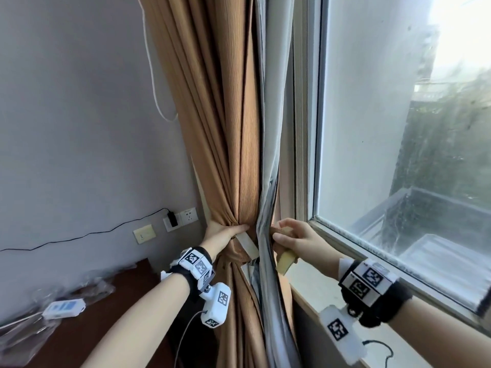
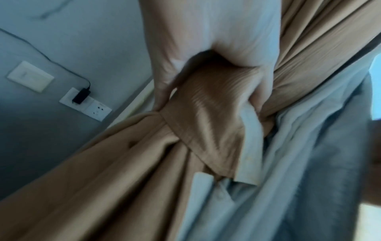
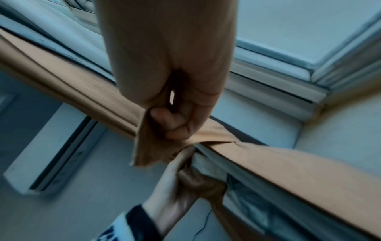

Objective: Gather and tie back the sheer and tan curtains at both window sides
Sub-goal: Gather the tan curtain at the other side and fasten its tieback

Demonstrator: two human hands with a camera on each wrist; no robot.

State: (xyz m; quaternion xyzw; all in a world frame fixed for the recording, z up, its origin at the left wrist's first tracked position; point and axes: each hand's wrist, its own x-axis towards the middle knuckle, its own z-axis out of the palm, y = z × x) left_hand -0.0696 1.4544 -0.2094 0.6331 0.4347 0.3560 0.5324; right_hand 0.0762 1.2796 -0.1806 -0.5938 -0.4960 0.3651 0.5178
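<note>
The tan curtain point(image 1: 233, 155) hangs gathered beside the pale grey sheer curtain point(image 1: 273, 123), left of the window. A tan tie-back band with a white lining point(image 1: 247, 240) wraps the bundle at its waist. My left hand point(image 1: 223, 233) grips the band and the bunched tan cloth from the left; its fingers curl round the band point(image 2: 206, 106). My right hand point(image 1: 295, 236) holds the band's other end point(image 1: 285, 258) just right of the sheer curtain. In the right wrist view its curled fingers point(image 3: 173, 124) pinch that tan end point(image 3: 152, 150), with my left hand point(image 3: 175, 187) below.
The window sill point(image 1: 332, 293) runs under my right arm, with the glass pane point(image 1: 398, 128) behind it. A wall socket with a black charger point(image 1: 174, 219) and its cable sit to the left. A dark table point(image 1: 106, 314) carries a white device point(image 1: 63, 309) and plastic bags.
</note>
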